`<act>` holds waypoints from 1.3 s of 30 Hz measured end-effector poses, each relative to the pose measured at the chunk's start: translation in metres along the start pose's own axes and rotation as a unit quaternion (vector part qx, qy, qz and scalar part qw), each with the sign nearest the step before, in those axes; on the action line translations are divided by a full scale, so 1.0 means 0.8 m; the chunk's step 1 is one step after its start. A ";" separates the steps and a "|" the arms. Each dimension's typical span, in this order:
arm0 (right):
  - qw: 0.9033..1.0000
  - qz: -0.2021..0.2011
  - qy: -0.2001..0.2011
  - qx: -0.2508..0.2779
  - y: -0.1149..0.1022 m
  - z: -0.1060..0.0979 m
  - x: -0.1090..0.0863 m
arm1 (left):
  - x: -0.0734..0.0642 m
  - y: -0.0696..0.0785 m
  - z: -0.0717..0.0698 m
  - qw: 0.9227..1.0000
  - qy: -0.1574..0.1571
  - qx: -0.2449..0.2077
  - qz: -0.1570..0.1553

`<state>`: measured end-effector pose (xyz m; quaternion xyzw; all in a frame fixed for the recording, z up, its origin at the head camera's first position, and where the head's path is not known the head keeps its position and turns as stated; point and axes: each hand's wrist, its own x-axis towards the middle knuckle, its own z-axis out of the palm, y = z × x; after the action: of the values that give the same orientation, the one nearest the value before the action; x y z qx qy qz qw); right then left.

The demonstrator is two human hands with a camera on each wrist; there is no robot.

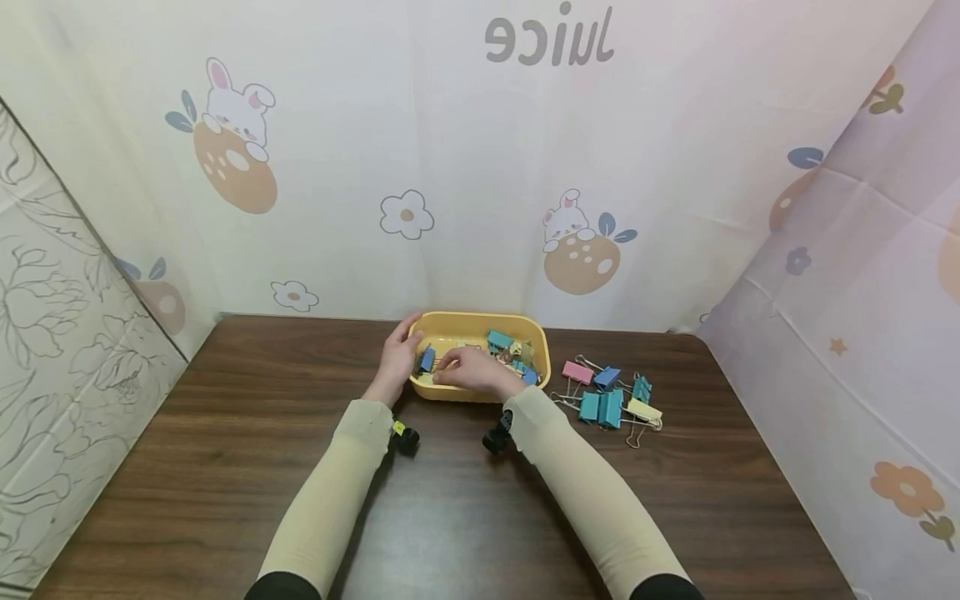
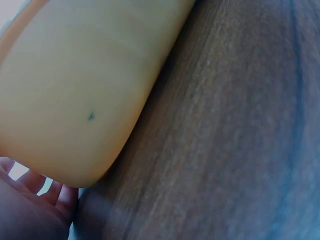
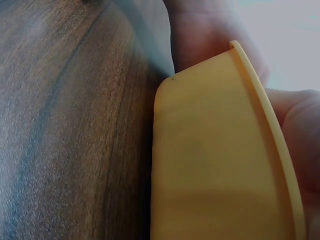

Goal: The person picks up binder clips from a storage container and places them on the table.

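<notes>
One yellow bin [image 1: 480, 396] sat on a brown wooden table [image 1: 442, 517], and two bare hands were at it. The left hand [image 1: 393, 362] gripped the bin's left end, its thumb at the rim. The right hand [image 1: 476, 371] reached over the near rim, its bent fingers lowered inside toward the left end; the fingertips were hidden, so whether they were together on something or apart could not be told.

Inside the bin lay a mix of small binder clips, overlapping and partly covered, so their total could not be counted. At least two were blue: one blue clip [image 1: 427, 360] at the left end and another blue clip [image 1: 530, 377] at the right. A teal clip [image 1: 500, 340] lay near the far wall.

Just beside the bin's right end, six larger clips formed a loose cluster: one pink clip [image 1: 577, 372], one dark blue clip [image 1: 607, 378], three teal clips [image 1: 611, 408] and one pale yellow clip [image 1: 643, 410].

Only the head view showed the clips. The left wrist view added a small dark mark [image 2: 91, 116] on the bin's outer wall and several left fingers against its lower corner. The right wrist view showed the near wall side-on, with the right hand above the rim and the left beyond the end.
</notes>
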<state>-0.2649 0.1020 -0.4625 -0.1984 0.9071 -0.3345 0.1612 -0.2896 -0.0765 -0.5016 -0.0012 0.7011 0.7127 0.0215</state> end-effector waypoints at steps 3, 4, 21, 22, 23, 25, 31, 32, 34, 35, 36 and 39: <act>1.000 -0.001 -0.006 -0.014 -0.003 0.000 0.001 | 0.000 0.000 -0.001 1.000 0.001 0.006 0.000; 1.000 0.001 -0.006 -0.013 -0.003 0.000 0.001 | 0.000 0.000 -0.001 1.000 0.001 0.008 0.000; 0.981 0.062 0.088 0.159 0.006 -0.013 -0.016 | -0.001 -0.002 -0.002 1.000 0.004 0.000 0.001; 0.982 0.060 0.090 0.158 0.008 -0.016 -0.018 | -0.001 -0.002 -0.001 1.000 0.003 0.000 0.002; 0.982 0.055 0.090 0.157 0.010 -0.019 -0.020 | -0.001 -0.003 -0.001 1.000 0.003 -0.001 0.003; 0.984 0.047 0.088 0.149 0.013 -0.026 -0.026 | -0.001 -0.003 0.000 1.000 0.005 -0.002 0.004; 0.982 0.049 0.085 0.161 0.032 -0.048 -0.049 | -0.002 -0.003 0.001 1.000 0.003 0.003 -0.007; 0.981 0.053 0.083 0.169 0.035 -0.051 -0.054 | -0.002 -0.003 0.000 1.000 0.002 0.004 -0.009; 0.978 0.060 0.079 0.184 0.039 -0.059 -0.064 | -0.003 -0.002 0.000 1.000 0.003 0.005 -0.013; 0.977 0.062 0.079 0.189 0.040 -0.063 -0.069 | -0.003 -0.001 0.000 1.000 0.005 0.006 -0.014; 0.976 0.059 0.079 0.194 0.042 -0.067 -0.074 | -0.003 -0.001 0.000 1.000 0.006 0.007 -0.014; 0.971 0.050 0.081 0.221 0.047 -0.080 -0.091 | -0.002 0.000 0.000 1.000 0.007 0.007 -0.013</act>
<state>-0.2386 0.1969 -0.4299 -0.0844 0.8296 -0.5329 0.1436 -0.2879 -0.0765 -0.5019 -0.0151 0.7064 0.7071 0.0263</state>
